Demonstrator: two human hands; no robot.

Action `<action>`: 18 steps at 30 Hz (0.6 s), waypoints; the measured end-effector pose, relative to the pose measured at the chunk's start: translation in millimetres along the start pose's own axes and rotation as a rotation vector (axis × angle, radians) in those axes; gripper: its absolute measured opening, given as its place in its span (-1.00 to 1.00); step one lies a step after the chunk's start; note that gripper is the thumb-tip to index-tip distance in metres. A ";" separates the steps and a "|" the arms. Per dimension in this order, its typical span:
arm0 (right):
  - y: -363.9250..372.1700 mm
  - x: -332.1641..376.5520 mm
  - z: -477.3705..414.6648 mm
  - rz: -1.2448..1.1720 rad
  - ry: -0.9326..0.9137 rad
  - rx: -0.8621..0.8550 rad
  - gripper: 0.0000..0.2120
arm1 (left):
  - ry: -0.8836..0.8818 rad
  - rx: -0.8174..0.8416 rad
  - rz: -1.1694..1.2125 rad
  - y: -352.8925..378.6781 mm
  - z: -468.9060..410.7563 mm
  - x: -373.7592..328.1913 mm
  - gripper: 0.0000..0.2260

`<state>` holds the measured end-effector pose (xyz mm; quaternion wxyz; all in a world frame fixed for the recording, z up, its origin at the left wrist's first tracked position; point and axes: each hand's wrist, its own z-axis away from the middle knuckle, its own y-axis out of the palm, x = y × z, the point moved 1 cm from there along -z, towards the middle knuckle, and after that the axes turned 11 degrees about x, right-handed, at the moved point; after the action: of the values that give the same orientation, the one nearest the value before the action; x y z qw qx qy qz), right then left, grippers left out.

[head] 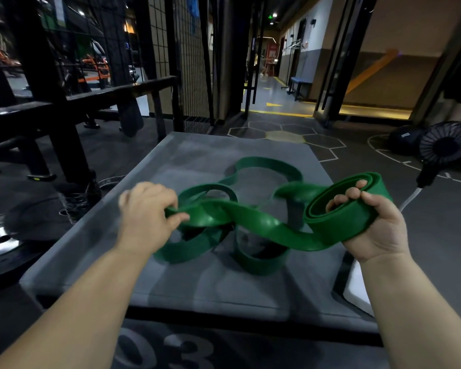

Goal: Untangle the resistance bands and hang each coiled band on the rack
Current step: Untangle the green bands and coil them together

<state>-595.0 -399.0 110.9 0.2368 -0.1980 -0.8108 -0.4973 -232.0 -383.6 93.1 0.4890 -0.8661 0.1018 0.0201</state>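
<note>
A tangle of wide green resistance bands lies on top of a grey padded box. My right hand grips a partly coiled section of green band, lifted above the box's right side. From that coil a twisted strand runs left across the tangle to my left hand, which pinches it between thumb and fingers. More green loops rest flat on the pad behind the hands.
A black metal rack with wire mesh stands to the left and behind the box. Weight plates lie on the floor at left. A black fan and a medicine ball sit at right. A corridor opens ahead.
</note>
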 end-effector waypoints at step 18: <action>-8.7 -8.9 4.3 -0.006 0.105 -0.050 -0.59 | -0.244 0.893 0.441 9.3 -1.7 4.8 -0.43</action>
<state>-593.5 -399.6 97.8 0.2724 -0.1748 -0.7854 -0.5276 -229.2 -390.4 85.5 0.8038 -0.5219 0.2231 0.1784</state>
